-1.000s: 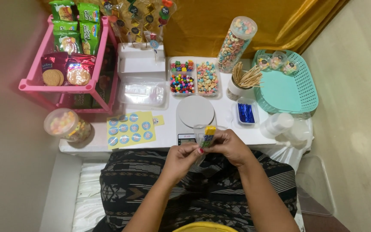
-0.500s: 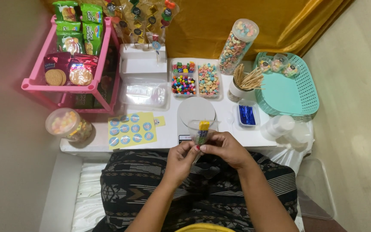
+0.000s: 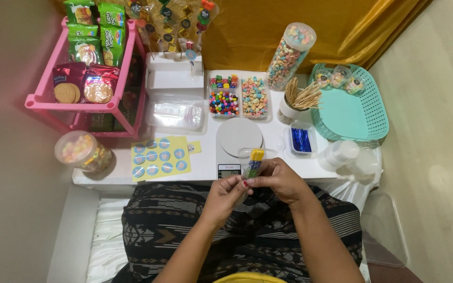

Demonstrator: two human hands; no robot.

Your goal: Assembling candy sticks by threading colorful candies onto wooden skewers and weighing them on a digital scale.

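Candy tube stands nearly upright, yellow cap uppermost, long axis tilted slightly right, above the scale. Right hand and left hand both pinch its lower end, equally near.

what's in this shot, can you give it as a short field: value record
left hand: pinches the lower end of a small candy-filled packet
right hand: grips the same packet from the other side
packet: upright, yellow top
just behind: round kitchen scale on the white table
left of scale: yellow sticker sheet
right: teal basket
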